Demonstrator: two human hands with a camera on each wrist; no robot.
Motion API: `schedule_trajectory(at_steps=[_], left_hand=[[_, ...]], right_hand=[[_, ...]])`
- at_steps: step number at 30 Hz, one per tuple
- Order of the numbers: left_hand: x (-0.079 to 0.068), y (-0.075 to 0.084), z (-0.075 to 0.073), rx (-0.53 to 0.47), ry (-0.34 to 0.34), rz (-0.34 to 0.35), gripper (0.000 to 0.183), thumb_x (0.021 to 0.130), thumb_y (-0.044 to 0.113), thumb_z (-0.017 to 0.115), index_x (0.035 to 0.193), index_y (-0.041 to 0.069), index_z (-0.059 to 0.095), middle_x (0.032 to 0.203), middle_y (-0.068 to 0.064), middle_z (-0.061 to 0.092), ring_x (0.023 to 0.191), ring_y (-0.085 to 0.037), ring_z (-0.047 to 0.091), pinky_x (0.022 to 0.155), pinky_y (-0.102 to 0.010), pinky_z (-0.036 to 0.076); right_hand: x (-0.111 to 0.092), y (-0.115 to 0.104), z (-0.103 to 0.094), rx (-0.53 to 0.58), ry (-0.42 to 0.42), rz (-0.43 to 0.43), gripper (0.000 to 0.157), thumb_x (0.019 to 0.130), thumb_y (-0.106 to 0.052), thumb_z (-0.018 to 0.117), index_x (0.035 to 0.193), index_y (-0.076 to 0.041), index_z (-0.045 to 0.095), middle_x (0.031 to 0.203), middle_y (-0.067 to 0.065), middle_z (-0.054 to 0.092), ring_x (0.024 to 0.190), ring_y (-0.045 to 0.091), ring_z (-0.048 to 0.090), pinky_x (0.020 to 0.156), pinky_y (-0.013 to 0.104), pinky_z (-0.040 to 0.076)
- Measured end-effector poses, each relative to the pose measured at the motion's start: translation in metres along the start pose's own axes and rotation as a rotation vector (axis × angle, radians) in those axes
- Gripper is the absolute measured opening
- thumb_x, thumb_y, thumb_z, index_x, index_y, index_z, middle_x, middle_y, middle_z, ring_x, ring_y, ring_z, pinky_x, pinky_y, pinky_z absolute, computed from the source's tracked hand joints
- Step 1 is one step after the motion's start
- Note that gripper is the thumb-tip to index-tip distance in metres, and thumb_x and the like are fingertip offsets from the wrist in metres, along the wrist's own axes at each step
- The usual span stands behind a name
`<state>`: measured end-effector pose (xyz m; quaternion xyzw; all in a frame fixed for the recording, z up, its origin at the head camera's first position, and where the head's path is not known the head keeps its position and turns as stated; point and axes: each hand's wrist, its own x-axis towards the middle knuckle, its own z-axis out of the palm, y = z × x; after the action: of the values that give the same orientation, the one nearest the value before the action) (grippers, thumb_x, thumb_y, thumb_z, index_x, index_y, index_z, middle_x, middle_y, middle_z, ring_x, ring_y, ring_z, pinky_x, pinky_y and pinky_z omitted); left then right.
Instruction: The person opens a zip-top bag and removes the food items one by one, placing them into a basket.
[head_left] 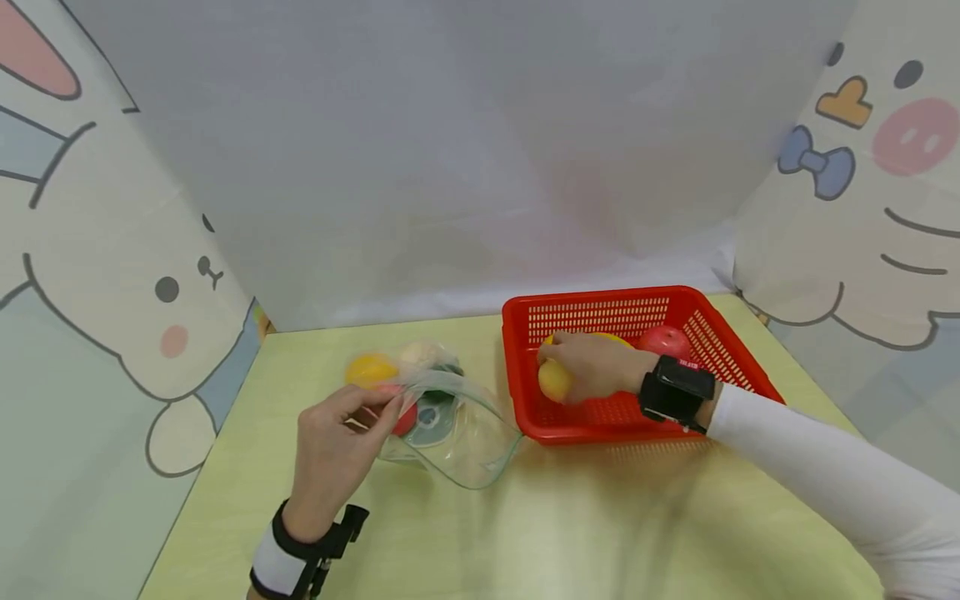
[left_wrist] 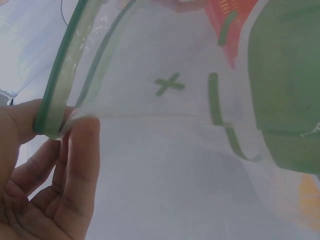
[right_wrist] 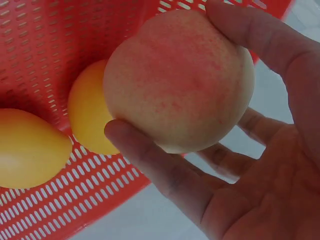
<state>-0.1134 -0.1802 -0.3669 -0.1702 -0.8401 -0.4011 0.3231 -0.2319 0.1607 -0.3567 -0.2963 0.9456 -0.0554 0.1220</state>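
Note:
My left hand (head_left: pixel 337 442) pinches the rim of a clear zip bag (head_left: pixel 480 450) between thumb and forefinger. In the left wrist view, the thumb lies against the bag's green zip strip (left_wrist: pixel 57 70). Inside the bag show a yellow fruit (head_left: pixel 371 369), a red round item (head_left: pixel 406 419), a cream-coloured item and something dark green. Over the red basket (head_left: pixel 592 437), my right hand (head_left: pixel 600 367) grips a peach (right_wrist: pixel 180 85) with thumb and fingers. Two yellow-orange fruits (right_wrist: pixel 32 150) lie beneath it in the right wrist view.
A red round fruit (head_left: pixel 665 342) sits toward the basket's back right. The bag lies left of the basket on a pale yellow-green table (head_left: pixel 480 550). White sheeting (head_left: pixel 450 167) stands behind, with cartoon-printed panels (head_left: pixel 112 275) at both sides.

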Motion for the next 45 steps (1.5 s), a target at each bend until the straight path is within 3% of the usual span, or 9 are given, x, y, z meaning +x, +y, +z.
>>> schedule_trajectory(at_steps=[4, 9, 17, 21, 25, 31, 35, 38, 45], left_hand=[[0.0, 0.0, 0.0, 0.007, -0.002, 0.001, 0.014, 0.08, -0.003, 0.088, 0.089, 0.007, 0.083, 0.079, -0.003, 0.079, 0.057, -0.006, 0.067, 0.057, -0.009, 0.055], [0.001, 0.001, -0.001, 0.009, 0.0, 0.004, 0.014, 0.08, -0.003, 0.087, 0.089, 0.007, 0.083, 0.079, -0.003, 0.079, 0.057, -0.007, 0.067, 0.057, -0.009, 0.055], [0.0, 0.001, 0.0, 0.014, -0.008, -0.007, 0.014, 0.08, -0.003, 0.088, 0.088, 0.008, 0.083, 0.078, -0.002, 0.078, 0.057, -0.006, 0.067, 0.057, -0.009, 0.055], [-0.001, 0.0, 0.0, 0.009, -0.005, 0.002, 0.014, 0.08, -0.003, 0.087, 0.089, 0.008, 0.083, 0.08, -0.003, 0.079, 0.057, -0.005, 0.067, 0.057, -0.009, 0.056], [0.0, 0.0, 0.0, 0.003, 0.005, 0.017, 0.014, 0.08, -0.004, 0.087, 0.088, 0.007, 0.083, 0.08, -0.004, 0.08, 0.058, -0.002, 0.066, 0.057, -0.009, 0.055], [-0.001, 0.001, 0.001, -0.002, 0.007, 0.005, 0.013, 0.08, -0.004, 0.087, 0.087, 0.006, 0.083, 0.079, -0.004, 0.079, 0.058, -0.001, 0.065, 0.057, -0.009, 0.055], [0.0, 0.001, 0.001, -0.003, 0.007, -0.007, 0.012, 0.08, -0.003, 0.087, 0.087, 0.006, 0.083, 0.079, -0.004, 0.079, 0.058, -0.002, 0.065, 0.057, -0.009, 0.055], [0.0, 0.002, 0.001, -0.008, 0.006, -0.01, 0.011, 0.081, -0.002, 0.087, 0.087, 0.006, 0.083, 0.079, -0.004, 0.079, 0.058, -0.003, 0.066, 0.056, -0.009, 0.055], [0.0, 0.002, 0.0, -0.012, 0.01, -0.01, 0.012, 0.081, -0.002, 0.087, 0.089, 0.007, 0.084, 0.08, -0.004, 0.08, 0.058, -0.002, 0.066, 0.056, -0.009, 0.055]], right_hand=[[0.009, 0.001, 0.009, -0.057, -0.061, -0.066, 0.051, 0.077, -0.024, 0.092, 0.123, -0.023, 0.07, 0.106, -0.004, 0.068, 0.1, 0.02, 0.059, 0.087, 0.039, 0.06], [0.018, -0.003, 0.009, -0.002, -0.073, -0.095, 0.032, 0.08, -0.015, 0.091, 0.104, -0.022, 0.071, 0.086, -0.008, 0.065, 0.093, 0.018, 0.058, 0.084, 0.036, 0.056], [0.013, -0.002, 0.004, -0.014, -0.068, -0.094, 0.044, 0.082, -0.025, 0.091, 0.122, -0.02, 0.073, 0.106, -0.004, 0.073, 0.104, 0.02, 0.062, 0.096, 0.043, 0.061], [0.005, -0.01, -0.008, -0.061, 0.012, -0.131, 0.049, 0.086, -0.03, 0.088, 0.13, -0.015, 0.071, 0.124, 0.004, 0.074, 0.11, 0.024, 0.065, 0.098, 0.045, 0.063], [-0.006, -0.037, -0.027, -0.079, 0.158, -0.18, 0.045, 0.091, -0.029, 0.084, 0.13, -0.013, 0.071, 0.129, 0.008, 0.072, 0.112, 0.025, 0.068, 0.097, 0.044, 0.064], [-0.027, -0.088, -0.041, 0.001, 0.324, -0.33, 0.035, 0.093, -0.033, 0.082, 0.122, -0.016, 0.074, 0.109, 0.0, 0.074, 0.089, 0.013, 0.066, 0.08, 0.024, 0.062], [-0.031, -0.115, -0.029, 0.08, 0.321, -0.527, 0.029, 0.096, -0.032, 0.079, 0.117, -0.014, 0.072, 0.102, 0.001, 0.072, 0.08, 0.011, 0.065, 0.073, 0.013, 0.056], [-0.024, -0.13, -0.012, 0.053, 0.275, -0.577, 0.026, 0.099, -0.03, 0.077, 0.118, -0.014, 0.071, 0.106, 0.002, 0.073, 0.082, 0.011, 0.066, 0.076, 0.011, 0.056], [0.02, -0.158, 0.028, -0.21, 0.256, -0.443, 0.035, 0.099, -0.032, 0.076, 0.13, -0.016, 0.068, 0.115, -0.002, 0.074, 0.092, 0.013, 0.07, 0.084, 0.02, 0.062]])
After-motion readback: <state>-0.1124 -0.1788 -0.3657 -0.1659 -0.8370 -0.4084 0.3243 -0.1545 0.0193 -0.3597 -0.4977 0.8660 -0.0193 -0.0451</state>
